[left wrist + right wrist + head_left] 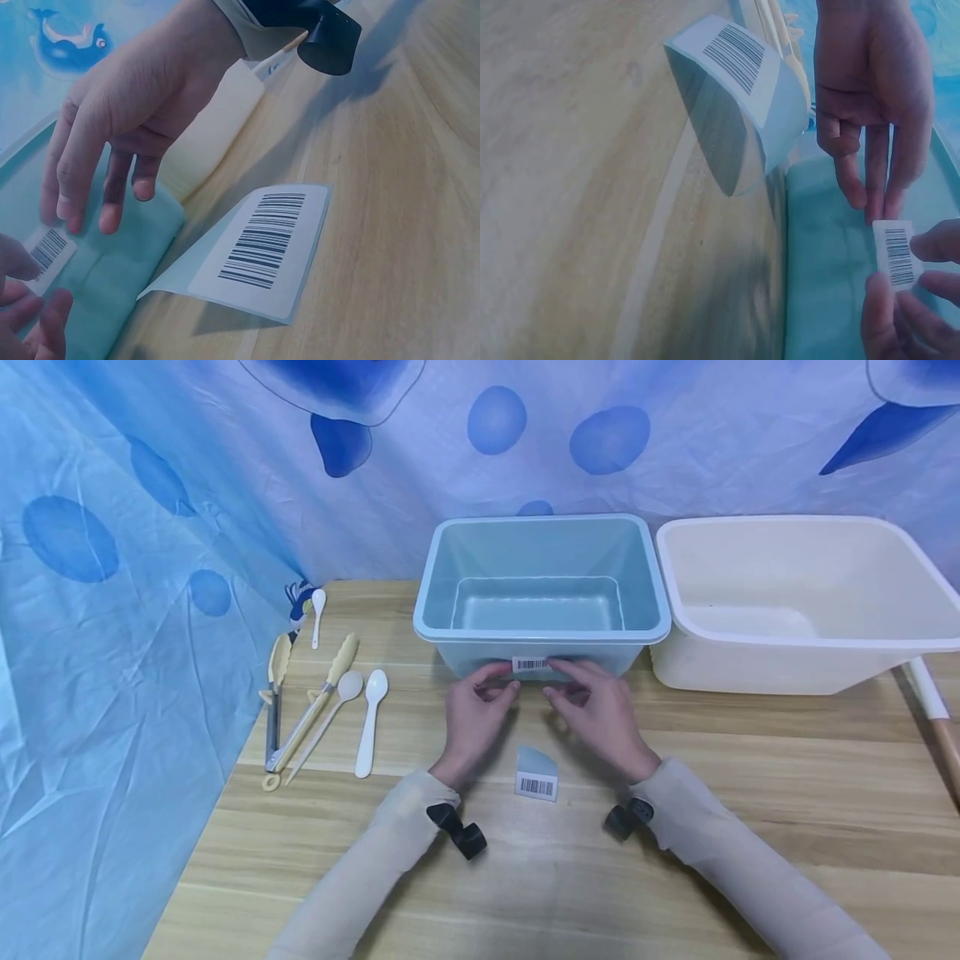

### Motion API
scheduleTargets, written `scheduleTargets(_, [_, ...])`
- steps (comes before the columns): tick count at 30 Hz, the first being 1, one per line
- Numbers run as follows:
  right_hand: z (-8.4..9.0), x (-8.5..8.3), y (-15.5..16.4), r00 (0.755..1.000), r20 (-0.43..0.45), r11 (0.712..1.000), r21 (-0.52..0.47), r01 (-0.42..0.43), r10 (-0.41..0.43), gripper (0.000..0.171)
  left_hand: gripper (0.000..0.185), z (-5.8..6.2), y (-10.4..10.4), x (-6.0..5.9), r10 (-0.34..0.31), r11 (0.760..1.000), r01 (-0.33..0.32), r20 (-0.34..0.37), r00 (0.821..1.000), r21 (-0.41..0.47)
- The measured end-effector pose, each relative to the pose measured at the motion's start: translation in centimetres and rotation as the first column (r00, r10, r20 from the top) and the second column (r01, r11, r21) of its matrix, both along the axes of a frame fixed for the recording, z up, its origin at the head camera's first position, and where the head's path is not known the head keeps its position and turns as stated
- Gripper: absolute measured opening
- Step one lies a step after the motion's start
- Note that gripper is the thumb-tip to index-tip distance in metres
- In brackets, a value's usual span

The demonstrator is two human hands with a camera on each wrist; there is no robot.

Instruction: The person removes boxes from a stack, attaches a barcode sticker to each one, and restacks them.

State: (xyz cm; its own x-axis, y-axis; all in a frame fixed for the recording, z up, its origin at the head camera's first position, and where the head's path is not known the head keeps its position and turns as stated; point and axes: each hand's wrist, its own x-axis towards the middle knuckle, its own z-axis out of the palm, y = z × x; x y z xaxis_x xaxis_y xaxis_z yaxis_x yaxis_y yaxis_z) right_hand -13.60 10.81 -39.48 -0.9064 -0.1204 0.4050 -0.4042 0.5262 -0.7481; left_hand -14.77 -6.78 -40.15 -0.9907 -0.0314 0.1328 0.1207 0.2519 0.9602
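Observation:
A white barcode sticker (530, 664) lies against the front wall of the light blue bin (536, 647), just under the rim. Fingertips of my left hand (480, 706) touch its left edge, with the thumb held apart below. At the sticker's right end, my right hand (596, 714) rests its extended fingertips; its thumb points inward, lower down. The right wrist view shows the sticker (898, 253) framed by fingers of both hands. On the table between my forearms sits a second barcode label (536, 787) on curled bluish backing paper, its far part lifted.
A larger white bin (810, 660) stands right of the blue one. To the left lie two pairs of tongs (318, 706), a white spoon (370, 722), a slim spoon (347, 687) and a small spoon (318, 610). A wooden-handled tool (941, 727) is at far right.

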Motion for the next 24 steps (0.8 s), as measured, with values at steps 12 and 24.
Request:
scheduleTargets(12, [-0.5,-0.2,0.0,0.968,0.194,0.972,-0.202,-0.119,0.159,0.027,0.02,0.0,0.4,-0.1,-0.058,0.998,0.058,-0.048,0.997,0.012])
scheduleTargets(24, [-0.7,-1.2,-0.7,0.859,0.419,0.911,-0.393,-0.12,0.294,0.035,0.022,-0.3,0.9,-0.7,-0.105,0.994,0.106,0.008,0.994,-0.01])
